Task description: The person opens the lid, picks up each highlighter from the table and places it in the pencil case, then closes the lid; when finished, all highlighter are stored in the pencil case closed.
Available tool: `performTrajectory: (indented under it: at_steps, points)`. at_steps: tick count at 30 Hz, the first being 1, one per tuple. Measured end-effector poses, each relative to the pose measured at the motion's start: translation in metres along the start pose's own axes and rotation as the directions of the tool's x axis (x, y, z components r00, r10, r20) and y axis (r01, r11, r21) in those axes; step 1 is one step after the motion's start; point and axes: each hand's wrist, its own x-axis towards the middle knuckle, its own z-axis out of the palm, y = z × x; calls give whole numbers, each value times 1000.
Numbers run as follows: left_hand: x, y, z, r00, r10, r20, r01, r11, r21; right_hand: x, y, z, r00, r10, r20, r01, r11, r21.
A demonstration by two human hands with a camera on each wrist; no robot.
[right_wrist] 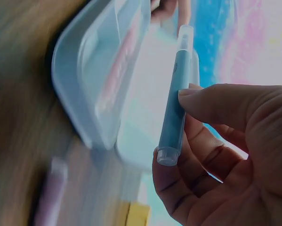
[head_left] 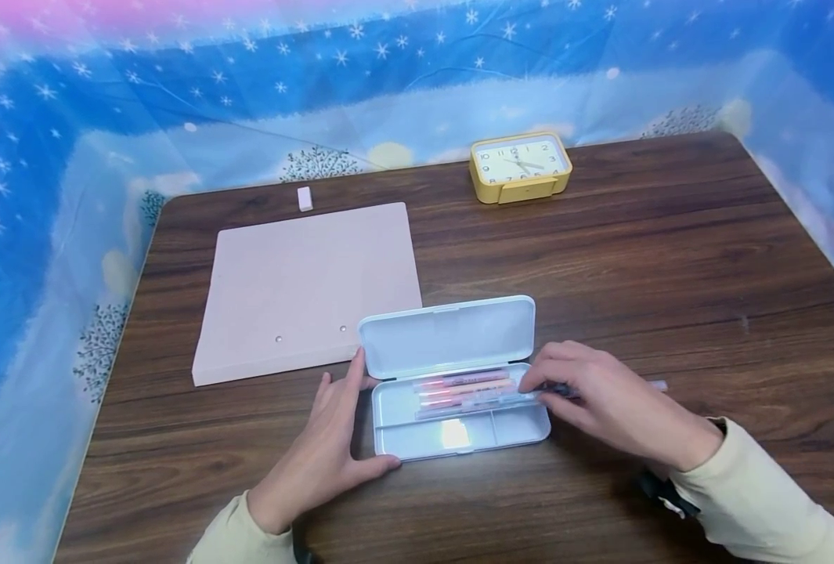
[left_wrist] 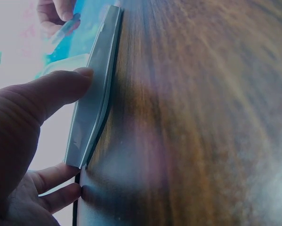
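An open white pencil case [head_left: 427,452] lies on the table with its lid raised at the back. Several pens [head_left: 459,392] lie in its rear compartment. My left hand [head_left: 325,446] holds the case's left end, thumb on the front wall and fingers along the end near the lid. In the left wrist view, the thumb [left_wrist: 60,89] presses that wall. Over the case's right end, my right hand [head_left: 600,395] pinches a blue-grey highlighter [right_wrist: 175,103] with clear ends between thumb and fingers. A pinkish pen [right_wrist: 51,193] on the table shows blurred in the right wrist view.
A pale pink binder-like board [head_left: 311,282] lies behind the case on the left, the lid's left corner overlapping it in the head view. Beyond it is a small white eraser [head_left: 305,199]. A yellow alarm clock [head_left: 521,168] stands at the table's back edge.
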Motion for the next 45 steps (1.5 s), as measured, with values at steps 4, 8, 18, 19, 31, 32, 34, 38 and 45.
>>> performTrajectory:
  at_steps: [4,8,18,19,31,32,34,38,45]
  points:
    - [0,0,0,1000,0,-1,0,1000,2,11,-9,15,998,-58,40,56,998,35]
    - [1,0,1,1000,2,-3,-2,1000,3,20,-17,27,993,-99,66,96,994,45]
    - [1,1,-1,1000,-10,11,10,1000,6,36,-32,48,992,-111,68,111,994,-4]
    - [1,1,-1,1000,-10,11,10,1000,4,37,-33,50,992,-103,74,103,995,-7]
    - [1,1,-1,1000,-1,2,1,1000,-9,49,-43,64,989,-120,80,123,992,-27]
    - [1,1,0,1000,0,2,0,1000,-8,50,-44,65,989,-125,82,127,992,-25]
    - [1,0,0,1000,4,-1,-4,1000,-7,50,-44,66,988,-131,86,133,991,-24]
    - [0,0,0,1000,8,-5,-8,1000,-8,51,-44,66,987,-124,100,128,991,-29]
    - [1,0,0,1000,8,-6,-8,1000,-8,46,-41,59,991,-84,106,88,996,-33]
